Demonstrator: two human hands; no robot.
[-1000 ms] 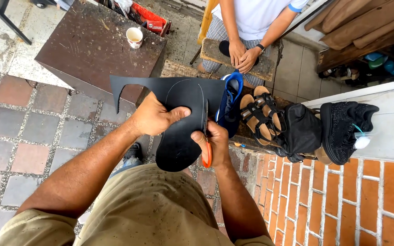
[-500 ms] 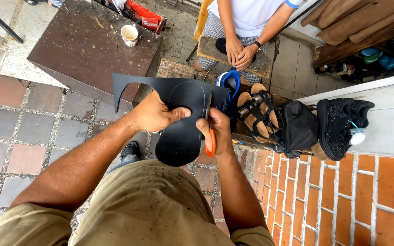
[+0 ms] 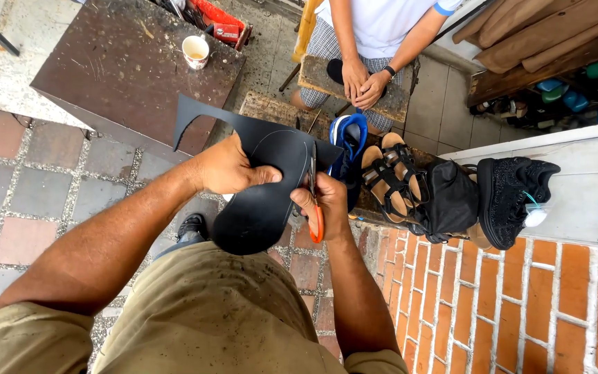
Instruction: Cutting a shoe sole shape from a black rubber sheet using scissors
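Your left hand (image 3: 226,166) pinches the black rubber sheet (image 3: 264,183) in mid-air above your lap, fingers closed on its edge. Your right hand (image 3: 323,201) grips the orange-handled scissors (image 3: 315,197), blades in the sheet. The sheet looks light, flexible; hold it close beside the cut.

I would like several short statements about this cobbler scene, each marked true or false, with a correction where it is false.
1. The left hand holds the black rubber sheet. True.
2. The right hand works scissors with green handles. False: the scissors have orange handles.
3. A paper cup stands on the dark metal table. True.
4. The seated person in the white shirt is holding a shoe. False: that person's hands are clasped together on the wooden bench.
5. A black sneaker sits on the ledge beside a pair of strappy sandals. True.
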